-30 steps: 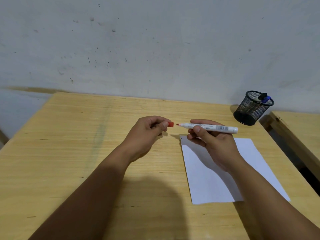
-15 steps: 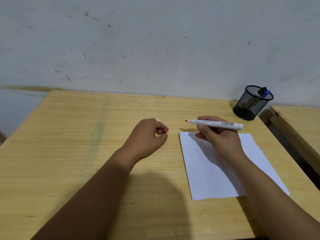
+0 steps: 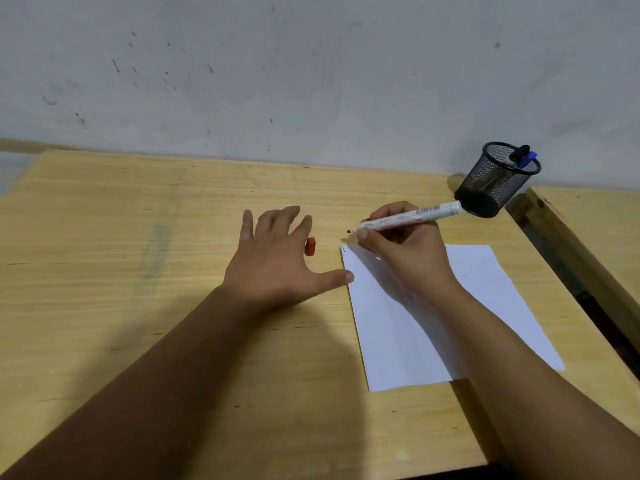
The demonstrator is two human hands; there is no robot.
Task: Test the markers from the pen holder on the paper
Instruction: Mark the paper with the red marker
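Right hand (image 3: 408,258) is gripping the uncapped red marker (image 3: 410,216) above the paper (image 3: 485,292); left hand (image 3: 273,261) is lying spread wide beside the red cap (image 3: 310,246), mid-frame.

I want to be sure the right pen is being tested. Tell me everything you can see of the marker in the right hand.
The marker has a slim white barrel, plastic by its look, with a barcode and small print too fine to read. It is uncapped, showing a red tip. The right hand grips it near the tip; it lies almost level, tip to the left, above the table just past the paper's far left corner, not touching the sheet.
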